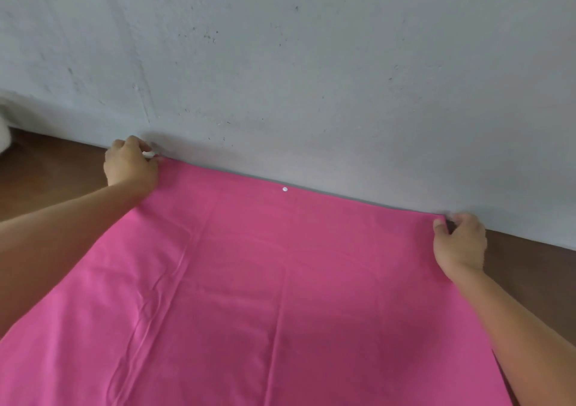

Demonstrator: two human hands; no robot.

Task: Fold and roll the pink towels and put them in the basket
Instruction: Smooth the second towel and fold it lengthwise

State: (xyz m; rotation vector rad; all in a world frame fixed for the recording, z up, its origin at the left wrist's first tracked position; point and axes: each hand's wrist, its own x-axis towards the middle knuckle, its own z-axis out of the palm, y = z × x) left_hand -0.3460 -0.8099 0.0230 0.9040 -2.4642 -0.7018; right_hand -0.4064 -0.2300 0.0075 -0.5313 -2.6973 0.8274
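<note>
By the grey wall (pixel 280 62), left hand (pixel 131 167) and right hand (pixel 459 245) each pinch a pink towel (pixel 265 281) corner.

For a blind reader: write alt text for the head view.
The left hand and right hand each pinch a far corner of a pink towel spread flat on a brown surface, its far edge against a grey wall.

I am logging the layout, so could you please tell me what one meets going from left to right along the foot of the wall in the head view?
The left hand pinching a corner → pink towel, with a small white dot at its far edge → right hand pinching the other corner → brown surface.
</note>
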